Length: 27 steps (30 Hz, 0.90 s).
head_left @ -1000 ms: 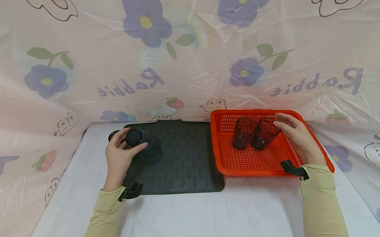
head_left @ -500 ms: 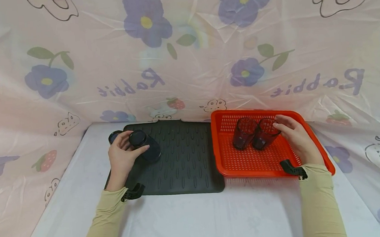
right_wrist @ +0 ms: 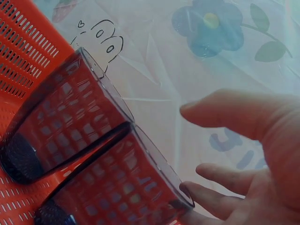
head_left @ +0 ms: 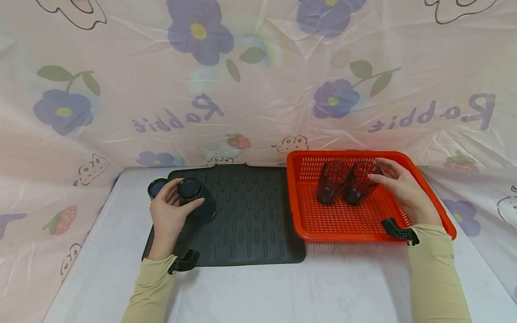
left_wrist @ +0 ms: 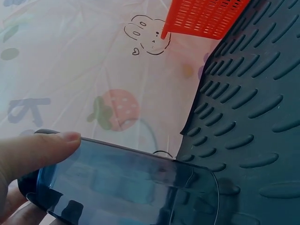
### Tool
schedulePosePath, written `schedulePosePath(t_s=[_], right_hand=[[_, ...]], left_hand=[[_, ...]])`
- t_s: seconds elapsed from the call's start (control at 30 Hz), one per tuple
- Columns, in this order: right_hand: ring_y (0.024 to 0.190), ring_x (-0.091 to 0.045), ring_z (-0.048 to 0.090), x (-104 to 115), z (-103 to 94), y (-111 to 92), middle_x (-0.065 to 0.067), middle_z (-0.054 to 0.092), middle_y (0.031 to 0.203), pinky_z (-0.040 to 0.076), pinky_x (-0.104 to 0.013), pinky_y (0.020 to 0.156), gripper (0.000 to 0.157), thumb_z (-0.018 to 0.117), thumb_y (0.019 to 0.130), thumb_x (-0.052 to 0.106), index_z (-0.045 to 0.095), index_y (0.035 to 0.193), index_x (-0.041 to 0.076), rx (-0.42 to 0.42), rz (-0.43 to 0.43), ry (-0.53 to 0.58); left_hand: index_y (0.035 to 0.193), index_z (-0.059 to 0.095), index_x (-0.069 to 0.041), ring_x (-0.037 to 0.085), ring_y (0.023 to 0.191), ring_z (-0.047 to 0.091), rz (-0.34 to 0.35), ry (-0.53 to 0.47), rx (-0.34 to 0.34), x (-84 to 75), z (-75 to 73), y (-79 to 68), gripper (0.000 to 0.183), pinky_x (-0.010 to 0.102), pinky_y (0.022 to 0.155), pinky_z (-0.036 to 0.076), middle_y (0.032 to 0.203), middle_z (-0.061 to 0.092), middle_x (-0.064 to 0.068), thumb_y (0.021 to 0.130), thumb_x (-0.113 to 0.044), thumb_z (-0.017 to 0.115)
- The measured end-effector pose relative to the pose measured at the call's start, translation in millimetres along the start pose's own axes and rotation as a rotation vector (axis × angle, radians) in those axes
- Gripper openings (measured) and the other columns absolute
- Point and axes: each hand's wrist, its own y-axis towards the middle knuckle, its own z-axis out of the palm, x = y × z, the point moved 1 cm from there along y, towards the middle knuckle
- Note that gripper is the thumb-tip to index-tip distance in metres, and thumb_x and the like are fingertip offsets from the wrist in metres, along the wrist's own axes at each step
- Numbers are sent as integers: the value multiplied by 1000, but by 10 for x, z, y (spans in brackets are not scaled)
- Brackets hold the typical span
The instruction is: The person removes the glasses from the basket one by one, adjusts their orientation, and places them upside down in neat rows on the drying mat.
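My left hand grips a dark blue-tinted drinking glass near its thick base, fingers and thumb on either side. The glass stands bottom up, its rim down at the black ribbed mat. Partly hidden behind that hand is a second dark glass at the mat's back left corner. My right hand is over the red basket, thumb and fingers apart. In the right wrist view a fingertip is right at the rim of the nearer tinted glass; another glass leans alongside it.
The mat and the basket lie side by side on a white-covered table. A flower-printed plastic sheet rises right behind both and along the sides. Both wrists wear black camera mounts.
My left hand has moved slightly right and tipped the glass from a slant to nearly upright on the mat. At the right glass's rim, my right thumb has shifted slightly inward.
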Motion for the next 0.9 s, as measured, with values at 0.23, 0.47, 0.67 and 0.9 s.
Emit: schedulePosePath(t_s=[0.23, 0.47, 0.67, 0.9], right_hand=[[144, -33, 2, -9, 6, -13, -13, 9, 158, 9, -55, 113, 79, 64, 94, 25, 15, 153, 6, -4, -1, -48], [142, -40, 9, -22, 22, 19, -18, 11, 156, 15, -59, 111, 80, 67, 92, 24, 17, 153, 6, -11, -14, -76], [141, -40, 12, -27, 31, 19, -19, 14, 155, 15, -59, 111, 81, 68, 91, 23, 19, 152, 4, -21, -18, -108], [142, -38, 11, -2, 34, 15, -17, 14, 156, 17, -60, 110, 82, 69, 90, 22, 18, 152, 6, -17, 2, -146]], left_hand=[[127, 58, 1, 35, 119, 53, 30, -8, -11, 15, 51, 9, 63, 47, 100, 42, 126, 57, 22, 69, 8, 81], [127, 58, 1, 33, 118, 54, 41, -10, -26, 114, 72, 49, 65, 47, 99, 43, 125, 58, 20, 68, 8, 82], [126, 61, -8, 21, 116, 57, 38, -22, -45, 389, 79, 138, 67, 38, 99, 45, 123, 62, 9, 65, 0, 87], [125, 62, -10, 19, 114, 58, 70, 5, -77, 465, 100, 163, 67, 36, 97, 46, 121, 63, 8, 64, -2, 88]])
